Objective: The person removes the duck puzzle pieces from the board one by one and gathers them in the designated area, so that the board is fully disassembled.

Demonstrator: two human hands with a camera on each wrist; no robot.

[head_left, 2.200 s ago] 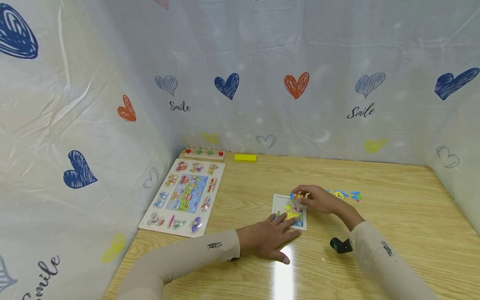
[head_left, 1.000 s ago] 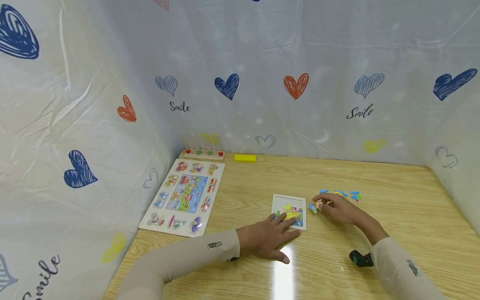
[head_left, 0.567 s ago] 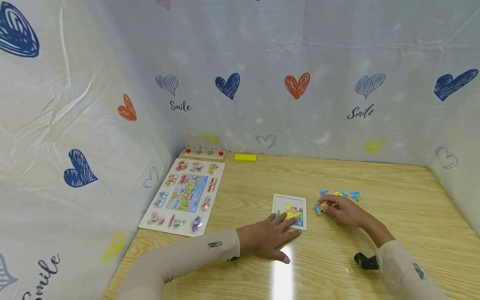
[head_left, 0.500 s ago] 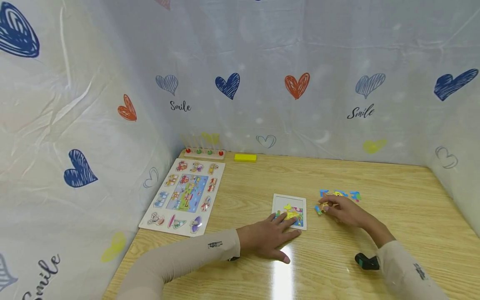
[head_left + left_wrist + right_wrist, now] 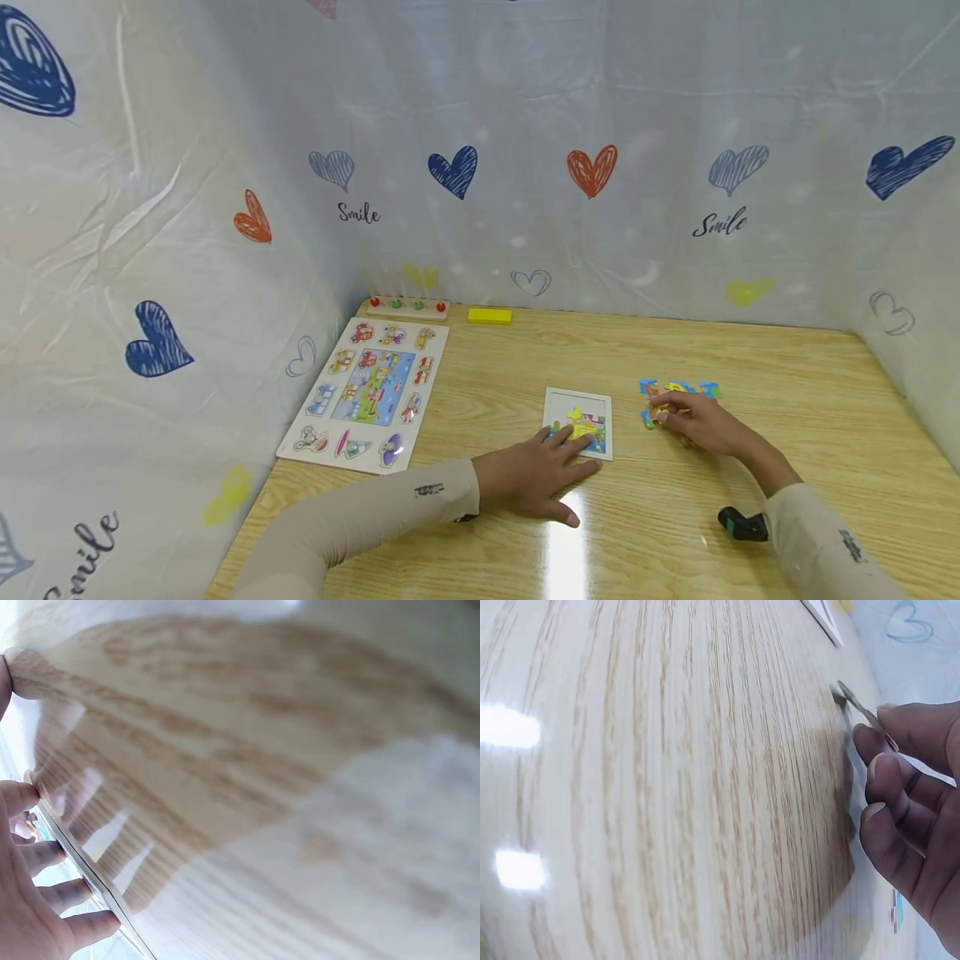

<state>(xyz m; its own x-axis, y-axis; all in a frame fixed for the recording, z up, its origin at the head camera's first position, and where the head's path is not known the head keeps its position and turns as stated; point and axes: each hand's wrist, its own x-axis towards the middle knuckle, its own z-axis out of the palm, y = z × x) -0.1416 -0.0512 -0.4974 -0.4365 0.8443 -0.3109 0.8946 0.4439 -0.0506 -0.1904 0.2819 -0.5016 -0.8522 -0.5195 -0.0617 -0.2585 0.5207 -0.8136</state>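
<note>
My left hand lies with spread fingers across the lower part of a small white jigsaw tray. Yellow, pink and blue pieces show in the tray's lower part, partly under the fingers; its upper part is bare. In the left wrist view, straight fingertips rest at the edge of the tray. To the right of the tray, my right hand pinches a jigsaw piece with blue and orange on it. The right wrist view shows this piece edge-on between thumb and finger, low over the table.
Loose jigsaw pieces lie just beyond the right hand, partly hidden by it. A large picture puzzle board lies at the left. Behind it stand a peg rack with beads and a yellow block. Printed curtains enclose the table.
My right hand has moved from over the tray's upper right corner rightward to near the loose pieces, carrying the jigsaw piece and turning it. The left hand has stayed on the tray.
</note>
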